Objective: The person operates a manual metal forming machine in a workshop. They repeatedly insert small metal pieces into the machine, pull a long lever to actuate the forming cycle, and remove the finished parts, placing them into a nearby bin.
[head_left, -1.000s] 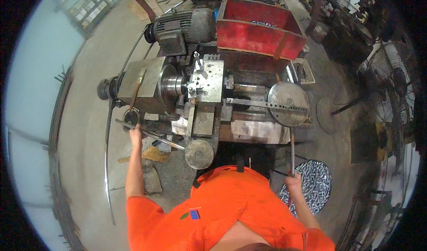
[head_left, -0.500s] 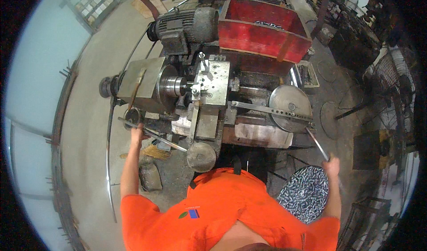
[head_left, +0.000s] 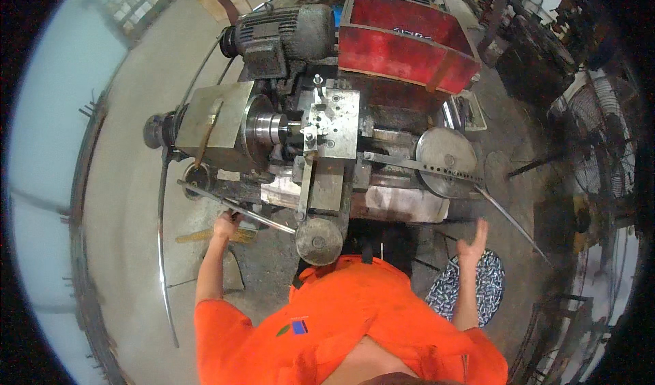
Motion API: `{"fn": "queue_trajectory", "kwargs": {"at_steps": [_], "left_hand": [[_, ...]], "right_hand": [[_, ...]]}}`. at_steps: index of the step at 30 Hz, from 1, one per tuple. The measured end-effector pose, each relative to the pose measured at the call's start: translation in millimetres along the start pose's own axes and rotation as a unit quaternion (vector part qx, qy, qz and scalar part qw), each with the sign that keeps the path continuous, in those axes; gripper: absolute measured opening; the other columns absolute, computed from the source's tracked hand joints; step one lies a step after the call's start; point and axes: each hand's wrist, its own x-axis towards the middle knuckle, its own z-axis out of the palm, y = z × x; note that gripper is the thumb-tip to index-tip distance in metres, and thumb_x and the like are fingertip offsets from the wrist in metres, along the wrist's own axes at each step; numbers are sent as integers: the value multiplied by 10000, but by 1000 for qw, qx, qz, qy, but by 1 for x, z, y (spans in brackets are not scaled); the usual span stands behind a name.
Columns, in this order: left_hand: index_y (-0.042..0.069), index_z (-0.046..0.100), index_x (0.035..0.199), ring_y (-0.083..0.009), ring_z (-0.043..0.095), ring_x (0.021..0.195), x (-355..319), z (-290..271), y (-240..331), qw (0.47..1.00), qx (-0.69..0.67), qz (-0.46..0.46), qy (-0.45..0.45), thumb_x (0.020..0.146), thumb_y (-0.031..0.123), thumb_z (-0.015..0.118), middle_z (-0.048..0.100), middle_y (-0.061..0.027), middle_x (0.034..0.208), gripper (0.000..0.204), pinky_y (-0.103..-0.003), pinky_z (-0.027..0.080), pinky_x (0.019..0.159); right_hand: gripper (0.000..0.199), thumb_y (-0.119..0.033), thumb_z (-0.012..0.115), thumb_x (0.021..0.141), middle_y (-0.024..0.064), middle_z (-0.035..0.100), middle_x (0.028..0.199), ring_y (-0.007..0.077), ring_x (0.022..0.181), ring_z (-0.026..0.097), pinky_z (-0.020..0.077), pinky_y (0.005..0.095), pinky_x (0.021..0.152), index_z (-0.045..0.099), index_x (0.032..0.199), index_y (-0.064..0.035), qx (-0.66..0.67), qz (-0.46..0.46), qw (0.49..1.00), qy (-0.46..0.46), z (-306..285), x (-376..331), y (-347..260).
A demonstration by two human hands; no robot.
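My right hand [head_left: 470, 248] is off the right-hand lever [head_left: 515, 224], held above a round container of small metal pieces [head_left: 490, 286], with fingers stretched out and nothing in them. That lever runs out from the large metal disc [head_left: 445, 154]. On the left, my left hand [head_left: 225, 226] is below the long left lever [head_left: 239, 207], its fingers curled at a dark thing I cannot make out. The left lever ends at a smaller disc [head_left: 319, 241] by my waist. Between them stands the lathe-like machine, with its round chuck [head_left: 267, 129] and metal tool block [head_left: 339, 122].
Behind the machine sit an electric motor [head_left: 290, 35] and a red bin [head_left: 402, 57] with a few metal pieces inside. A fan [head_left: 600, 129] stands at the right. A long rod [head_left: 162, 248] lies to the left, and a straw broom [head_left: 205, 235] is near my left hand.
Both hands have let go of their levers. My left hand moved down and slightly right; my right hand moved left, over the container. The right lever's free end now shows.
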Motion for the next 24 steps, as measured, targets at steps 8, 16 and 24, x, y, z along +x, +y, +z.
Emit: {"fn": "queue_trajectory", "kwargs": {"at_steps": [8,16,24], "left_hand": [[59,639,869,-355,641,831,7,117,21,981,-59,-118,146,801,459,554,653,-196,860,414,-429,511,709],[101,565,1094,-330,626,916,14,45,-4,989,97,-4,-113,796,439,593,642,-152,1003,452,-443,503,754],[38,580,1060,-337,641,818,-17,46,-11,994,5,-51,-94,772,297,642,649,-188,909,392,-430,512,681]], "right_hand": [[387,-118,575,604,189,633,999,321,931,613,465,346,859,629,958,28,130,21,981,-143,11,-6,-70],[358,-97,566,619,191,636,937,332,872,618,479,348,786,628,954,13,119,10,977,-174,-18,49,-112],[374,-86,616,591,152,637,905,319,837,618,491,348,743,646,959,-26,201,-203,934,-214,7,148,-248]]}}
